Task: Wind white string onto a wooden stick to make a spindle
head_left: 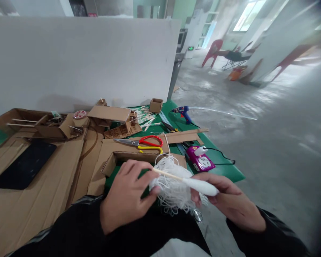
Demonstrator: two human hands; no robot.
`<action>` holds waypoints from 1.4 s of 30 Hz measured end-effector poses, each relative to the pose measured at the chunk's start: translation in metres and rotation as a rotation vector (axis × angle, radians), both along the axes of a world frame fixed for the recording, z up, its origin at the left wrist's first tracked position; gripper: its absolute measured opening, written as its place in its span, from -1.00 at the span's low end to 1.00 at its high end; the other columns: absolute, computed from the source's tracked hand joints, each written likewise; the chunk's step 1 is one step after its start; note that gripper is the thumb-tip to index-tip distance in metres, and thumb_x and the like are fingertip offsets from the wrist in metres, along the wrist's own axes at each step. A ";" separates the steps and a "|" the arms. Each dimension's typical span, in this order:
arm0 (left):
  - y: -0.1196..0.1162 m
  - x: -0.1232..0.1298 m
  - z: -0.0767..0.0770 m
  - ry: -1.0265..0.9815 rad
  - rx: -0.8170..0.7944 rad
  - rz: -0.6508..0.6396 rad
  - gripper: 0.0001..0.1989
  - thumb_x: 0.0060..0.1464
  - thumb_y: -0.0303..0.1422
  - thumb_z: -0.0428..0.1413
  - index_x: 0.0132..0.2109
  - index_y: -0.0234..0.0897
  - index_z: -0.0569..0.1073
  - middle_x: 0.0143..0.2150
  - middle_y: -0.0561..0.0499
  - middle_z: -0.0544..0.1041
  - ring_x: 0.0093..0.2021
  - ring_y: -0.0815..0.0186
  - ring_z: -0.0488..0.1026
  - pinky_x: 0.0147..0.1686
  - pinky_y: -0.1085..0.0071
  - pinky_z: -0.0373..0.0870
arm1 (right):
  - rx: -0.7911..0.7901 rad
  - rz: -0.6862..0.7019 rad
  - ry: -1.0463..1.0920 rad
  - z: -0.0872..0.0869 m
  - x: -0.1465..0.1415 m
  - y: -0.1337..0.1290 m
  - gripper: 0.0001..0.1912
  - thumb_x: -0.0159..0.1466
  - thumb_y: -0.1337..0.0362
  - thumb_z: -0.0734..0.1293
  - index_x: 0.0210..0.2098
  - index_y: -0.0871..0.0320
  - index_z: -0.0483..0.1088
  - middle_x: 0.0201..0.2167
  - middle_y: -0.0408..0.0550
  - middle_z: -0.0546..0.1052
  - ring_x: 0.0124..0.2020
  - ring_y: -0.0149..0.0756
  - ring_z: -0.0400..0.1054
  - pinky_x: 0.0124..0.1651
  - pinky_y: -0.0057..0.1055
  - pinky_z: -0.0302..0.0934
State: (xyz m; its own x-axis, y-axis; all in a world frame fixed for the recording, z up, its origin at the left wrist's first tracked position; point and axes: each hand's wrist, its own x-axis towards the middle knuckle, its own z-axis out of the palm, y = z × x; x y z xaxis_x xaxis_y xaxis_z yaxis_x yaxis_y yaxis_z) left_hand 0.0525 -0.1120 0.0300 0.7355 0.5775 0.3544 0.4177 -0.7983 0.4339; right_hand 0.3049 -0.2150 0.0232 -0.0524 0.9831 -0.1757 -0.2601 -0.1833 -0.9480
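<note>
A thin pale stick with a smooth white spindle-shaped end [200,186] lies slantwise between my hands. My right hand [232,200] grips the thick white end between thumb and fingers. At the thin end, my left hand [128,194] has its fingers bent round the tip, the thumb a little below. Behind and under the stick hangs a loose tangle of white string [173,192], partly covered by the stick and my right fingers. One strand runs up from it towards the scissors [149,141], which have one red and one yellow handle.
On the green table [224,169] are a purple power strip [200,159], a blue glue gun [183,113] and pliers [169,127]. Cardboard boxes [109,114] and loose sticks [144,116] lie farther back. A dark tablet [24,164] rests at left; a white panel [82,60] stands behind.
</note>
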 end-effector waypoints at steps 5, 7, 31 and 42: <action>-0.013 0.024 -0.008 0.079 -0.144 -0.208 -0.70 0.22 -0.22 0.02 0.06 -0.14 0.41 -0.06 -0.04 0.57 -0.06 0.11 0.46 -0.04 0.17 0.36 | -0.048 0.088 0.073 0.003 -0.018 0.008 -0.64 0.03 0.27 0.43 -0.15 0.12 0.48 -0.45 -0.03 0.58 -0.47 -0.23 0.39 -0.36 -0.33 0.21; -0.016 0.030 -0.012 0.080 -0.194 -0.198 -0.64 0.18 -0.20 0.06 0.09 -0.16 0.38 0.00 -0.06 0.54 0.00 0.09 0.44 0.02 0.14 0.34 | -0.052 0.116 0.116 0.003 -0.023 0.010 -0.56 0.03 0.31 0.40 -0.06 0.10 0.45 -0.46 -0.06 0.57 -0.47 -0.25 0.38 -0.36 -0.36 0.18; -0.030 0.011 -0.023 0.309 -0.330 -0.081 -0.73 0.01 -0.25 0.16 -0.12 -0.17 0.36 -0.20 -0.02 0.50 -0.14 0.11 0.41 -0.11 0.13 0.39 | 0.128 -0.111 0.188 -0.026 -0.055 0.020 -0.69 0.16 0.41 0.30 -0.11 0.05 0.41 -0.34 -0.12 0.44 -0.33 -0.32 0.23 -0.24 -0.41 0.10; -0.036 0.018 -0.030 0.593 -0.044 0.054 -0.73 0.11 -0.64 -0.05 -0.13 -0.27 0.42 -0.25 -0.10 0.52 -0.22 0.09 0.50 -0.29 0.17 0.52 | 0.149 -0.172 0.166 -0.039 -0.064 0.021 -0.75 0.30 0.19 0.34 -0.03 0.02 0.38 -0.32 -0.14 0.36 -0.27 -0.33 0.21 -0.11 -0.37 0.14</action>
State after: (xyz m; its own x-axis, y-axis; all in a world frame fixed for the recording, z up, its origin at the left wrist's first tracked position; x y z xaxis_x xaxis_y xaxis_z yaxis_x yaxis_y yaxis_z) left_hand 0.0706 -0.1484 0.0002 0.7699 0.6243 -0.1326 0.6381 -0.7559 0.1462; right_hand 0.2406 -0.1944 -0.0161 0.1015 0.9943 -0.0318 -0.4297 0.0150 -0.9029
